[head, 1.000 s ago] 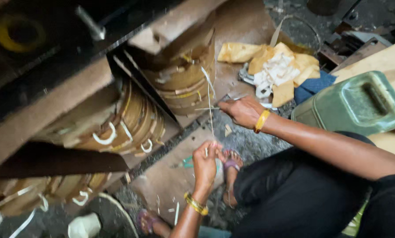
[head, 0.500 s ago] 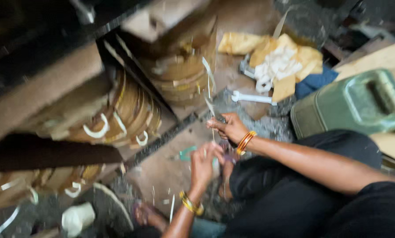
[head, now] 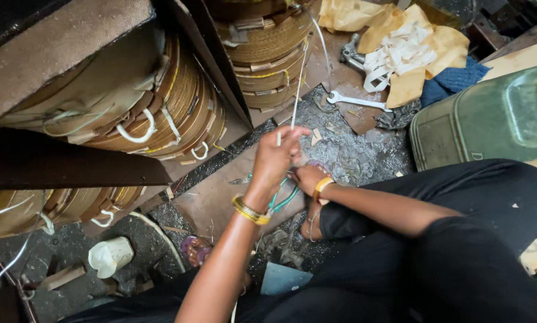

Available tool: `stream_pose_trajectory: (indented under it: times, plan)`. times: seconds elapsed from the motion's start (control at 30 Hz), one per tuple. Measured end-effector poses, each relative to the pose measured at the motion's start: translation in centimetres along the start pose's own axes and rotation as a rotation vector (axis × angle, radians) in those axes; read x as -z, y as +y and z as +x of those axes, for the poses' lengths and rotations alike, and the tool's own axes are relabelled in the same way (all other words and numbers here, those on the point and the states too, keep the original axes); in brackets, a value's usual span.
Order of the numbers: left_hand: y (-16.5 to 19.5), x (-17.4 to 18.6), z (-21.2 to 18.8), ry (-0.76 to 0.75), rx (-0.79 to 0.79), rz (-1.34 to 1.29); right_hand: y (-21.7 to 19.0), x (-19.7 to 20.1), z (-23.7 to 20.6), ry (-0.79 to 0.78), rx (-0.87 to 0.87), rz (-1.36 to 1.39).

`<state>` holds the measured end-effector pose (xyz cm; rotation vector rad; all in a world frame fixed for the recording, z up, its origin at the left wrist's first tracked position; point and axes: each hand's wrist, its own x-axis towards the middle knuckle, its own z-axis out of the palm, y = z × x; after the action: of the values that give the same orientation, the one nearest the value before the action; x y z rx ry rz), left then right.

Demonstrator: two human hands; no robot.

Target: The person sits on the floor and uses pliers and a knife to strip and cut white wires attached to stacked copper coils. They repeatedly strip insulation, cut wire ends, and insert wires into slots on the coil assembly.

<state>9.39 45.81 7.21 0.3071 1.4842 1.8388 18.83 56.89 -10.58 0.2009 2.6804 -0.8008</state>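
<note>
White tape strip (head: 296, 90) pinched taut in raised left hand (head: 274, 160); right hand (head: 307, 177) low behind, grip hidden.

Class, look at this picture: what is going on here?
A person sits on a littered floor beside large wound coils in a metal frame. The left hand pinches a thin white strip that runs up to the coils. The right hand sits low beside it, near green-handled scissors; what it grips is hidden. A spanner and a green can lie nearby.
</note>
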Motion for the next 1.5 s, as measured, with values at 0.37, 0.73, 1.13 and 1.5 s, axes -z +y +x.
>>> stream_pose_trajectory:
  times: [0.37, 0.73, 1.13, 1.5]
  plan:
    - [0.4, 3.3, -1.1, 0.233, -0.092, 0.477, -5.7, -4.8, -0.8, 0.18, 0.713, -0.747]
    - [0.3, 1.7, -1.8, 0.304, -0.173, 0.651, -0.9, 0.6, -1.0, -0.357, -0.24, 0.958]
    - [0.9, -0.9, -2.4, 0.277, -0.135, 0.545, -0.5, 17.3, -2.2, 0.092, 0.276, 0.389]
    - [-6.2, 4.0, 1.2, 0.224, -0.314, 1.219, 8.0, 14.0, -1.6, -0.211, -0.042, -0.176]
